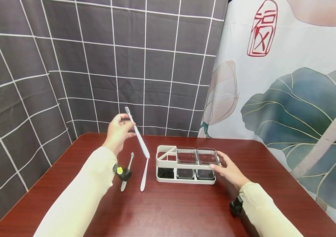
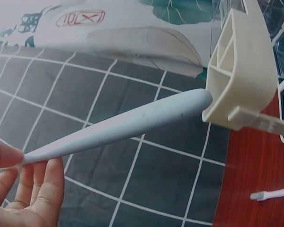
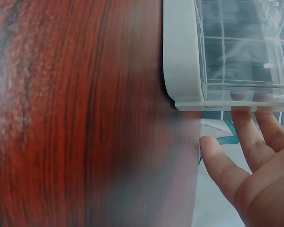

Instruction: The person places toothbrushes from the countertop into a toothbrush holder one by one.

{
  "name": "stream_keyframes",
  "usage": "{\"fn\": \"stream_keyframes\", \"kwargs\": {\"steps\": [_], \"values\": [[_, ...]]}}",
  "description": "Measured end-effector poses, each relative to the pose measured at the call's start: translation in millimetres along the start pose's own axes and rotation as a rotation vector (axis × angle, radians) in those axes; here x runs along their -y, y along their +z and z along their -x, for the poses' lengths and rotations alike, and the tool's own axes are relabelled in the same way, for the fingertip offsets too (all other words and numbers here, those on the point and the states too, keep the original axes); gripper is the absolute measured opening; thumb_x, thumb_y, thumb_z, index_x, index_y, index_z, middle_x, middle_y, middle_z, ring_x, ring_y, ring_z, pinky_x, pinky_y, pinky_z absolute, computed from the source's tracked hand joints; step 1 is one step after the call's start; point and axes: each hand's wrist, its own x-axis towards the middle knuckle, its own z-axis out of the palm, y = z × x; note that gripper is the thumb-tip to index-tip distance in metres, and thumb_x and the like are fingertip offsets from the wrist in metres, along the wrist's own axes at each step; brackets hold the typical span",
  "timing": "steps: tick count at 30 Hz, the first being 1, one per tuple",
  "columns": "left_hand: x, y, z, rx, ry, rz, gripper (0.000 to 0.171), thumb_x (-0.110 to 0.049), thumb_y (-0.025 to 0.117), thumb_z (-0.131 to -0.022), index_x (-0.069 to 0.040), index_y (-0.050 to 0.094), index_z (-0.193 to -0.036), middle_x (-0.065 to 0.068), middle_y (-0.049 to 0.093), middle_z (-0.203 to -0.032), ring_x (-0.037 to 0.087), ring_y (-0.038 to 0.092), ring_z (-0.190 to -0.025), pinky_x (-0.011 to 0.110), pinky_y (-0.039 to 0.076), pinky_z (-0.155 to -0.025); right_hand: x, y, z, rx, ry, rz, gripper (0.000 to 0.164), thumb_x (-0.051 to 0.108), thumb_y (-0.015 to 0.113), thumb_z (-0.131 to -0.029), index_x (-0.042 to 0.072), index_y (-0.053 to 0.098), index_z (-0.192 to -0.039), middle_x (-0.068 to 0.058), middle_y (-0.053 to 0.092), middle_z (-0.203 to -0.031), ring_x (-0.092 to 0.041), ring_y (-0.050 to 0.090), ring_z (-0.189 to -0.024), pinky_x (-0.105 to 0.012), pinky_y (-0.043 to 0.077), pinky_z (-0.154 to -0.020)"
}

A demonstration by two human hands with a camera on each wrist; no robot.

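Observation:
My left hand [image 1: 119,131] pinches a white toothbrush [image 1: 139,140] near its head between thumb and fingers, above the table. Its thick handle slants down to the right, and in the left wrist view the handle end [image 2: 199,99] overlaps the edge of the holder. The cream toothbrush holder [image 1: 168,180] stands upright, with a divided section at its left and two clear cups [image 1: 187,157] at its right. Around the holder's right end, my right hand [image 1: 230,171] rests its thumb on the front rail, and fingertips [image 3: 241,116] touch the end wall.
Two more toothbrushes lie on the dark red table [image 1: 168,210] left of the holder: one toothbrush [image 1: 144,179] close to it, another toothbrush [image 1: 123,186] partly behind my left wrist camera. A grey grid curtain [image 1: 162,59] and a lotus-print curtain [image 1: 289,115] hang behind.

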Motion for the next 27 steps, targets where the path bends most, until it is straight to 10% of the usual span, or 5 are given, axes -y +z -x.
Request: {"fn": "stream_keyframes", "kwargs": {"steps": [27], "values": [[-4.0,47.8,6.7,0.067,0.119,0.053,0.033,0.014,0.058,-0.083,0.004,0.05,-0.113,0.004,0.056,-0.086,0.009,0.06,-0.07,0.025,0.057,-0.064,-2,-2,-2,0.007,-0.011,0.025,0.083,0.029,0.068,-0.09,0.008,0.016,-0.151,-0.024,0.037,-0.145,-0.042,0.037,-0.132,-0.059,0.04,-0.101]]}}
